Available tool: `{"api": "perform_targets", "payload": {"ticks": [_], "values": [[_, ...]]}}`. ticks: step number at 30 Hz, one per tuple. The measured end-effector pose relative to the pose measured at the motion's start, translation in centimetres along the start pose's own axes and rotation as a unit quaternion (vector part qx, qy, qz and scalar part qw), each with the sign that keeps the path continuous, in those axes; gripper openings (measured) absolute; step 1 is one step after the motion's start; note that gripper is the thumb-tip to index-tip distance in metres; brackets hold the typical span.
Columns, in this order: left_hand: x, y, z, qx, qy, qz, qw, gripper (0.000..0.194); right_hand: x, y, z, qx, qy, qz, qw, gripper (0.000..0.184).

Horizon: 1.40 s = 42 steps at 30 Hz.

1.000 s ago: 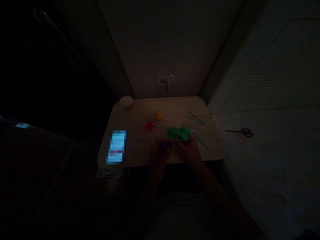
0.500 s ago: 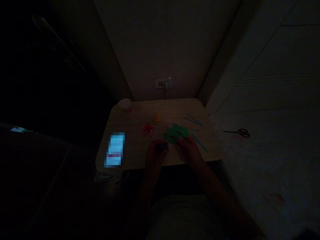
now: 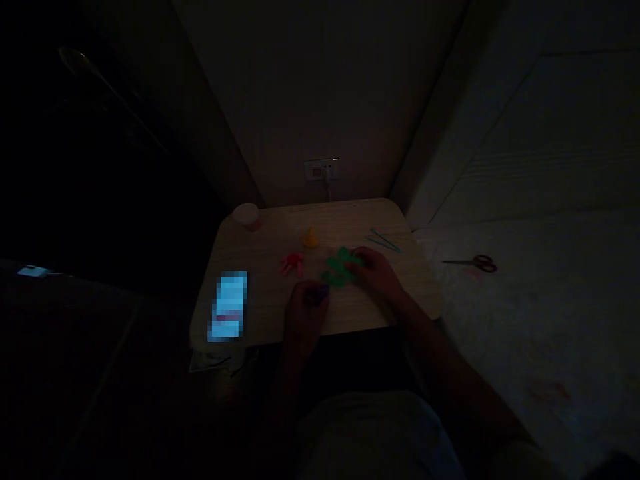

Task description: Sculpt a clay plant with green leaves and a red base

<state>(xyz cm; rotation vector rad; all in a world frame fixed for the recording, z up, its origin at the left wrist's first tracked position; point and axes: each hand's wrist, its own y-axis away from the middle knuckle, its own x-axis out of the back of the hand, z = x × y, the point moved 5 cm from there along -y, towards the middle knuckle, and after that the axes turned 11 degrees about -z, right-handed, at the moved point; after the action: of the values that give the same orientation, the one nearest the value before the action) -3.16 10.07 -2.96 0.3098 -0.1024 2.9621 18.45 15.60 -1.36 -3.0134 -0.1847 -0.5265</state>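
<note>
Your right grip (image 3: 377,272), higher than before, pinched the green leaves (image 3: 339,265); your left grip (image 3: 303,312) held a purple piece (image 3: 323,292) over the dim room's table (image 3: 265,257), mid-frame.

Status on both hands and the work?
Left hand gripping dark purple piece. Right hand on green leafy piece. Red piece lies close by.

Count on the table (image 3: 270,303): 1 green leafy piece (image 3: 341,268), blurred so leaf count unreadable, plus 1 dark purple piece (image 3: 321,293), 1 red branched piece (image 3: 293,264), 1 orange cone-like piece (image 3: 311,238), 2 thin blue sticks (image 3: 386,241), 1 cup (image 3: 247,216), 1 lit, pixelated screen (image 3: 229,305). Off to the right, 1 pair of scissors (image 3: 473,264). Wall has 1 outlet panel (image 3: 316,170) with 1 plug (image 3: 327,175) in it; 1 table total.
</note>
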Motion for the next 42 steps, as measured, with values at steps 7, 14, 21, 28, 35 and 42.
{"api": "perform_targets", "payload": {"ticks": [7, 14, 21, 28, 35, 42], "values": [[0.3, -0.5, -1.2, -0.04, -0.103, 0.005, 0.994, 0.029, -0.5, -2.3, 0.3, -0.008, 0.131, -0.024, 0.991, 0.005], [0.9, 0.5, -0.9, -0.092, -0.143, 0.036, 0.985, 0.031, -0.6, -3.3, 0.0, -0.042, 0.208, -0.008, 0.977, 0.014], [1.3, 0.7, -0.5, -0.118, -0.189, 0.056, 0.973, 0.03, 0.4, -2.8, -0.1, -0.052, 0.237, 0.022, 0.97, 0.016], [1.7, 1.3, 0.3, -0.129, -0.207, 0.055, 0.968, 0.023, 2.3, -1.2, 0.4, -0.036, 0.218, 0.06, 0.974, 0.019], [2.6, 1.8, 0.6, -0.127, -0.201, 0.069, 0.969, 0.014, 4.8, 2.4, 0.6, -0.017, 0.153, 0.139, 0.978, 0.027], [6.5, 0.7, -0.6, -0.088, -0.189, 0.14, 0.968, 0.013, 5.3, 4.9, 0.4, 0.0, 0.122, 0.175, 0.977, 0.026]]}}
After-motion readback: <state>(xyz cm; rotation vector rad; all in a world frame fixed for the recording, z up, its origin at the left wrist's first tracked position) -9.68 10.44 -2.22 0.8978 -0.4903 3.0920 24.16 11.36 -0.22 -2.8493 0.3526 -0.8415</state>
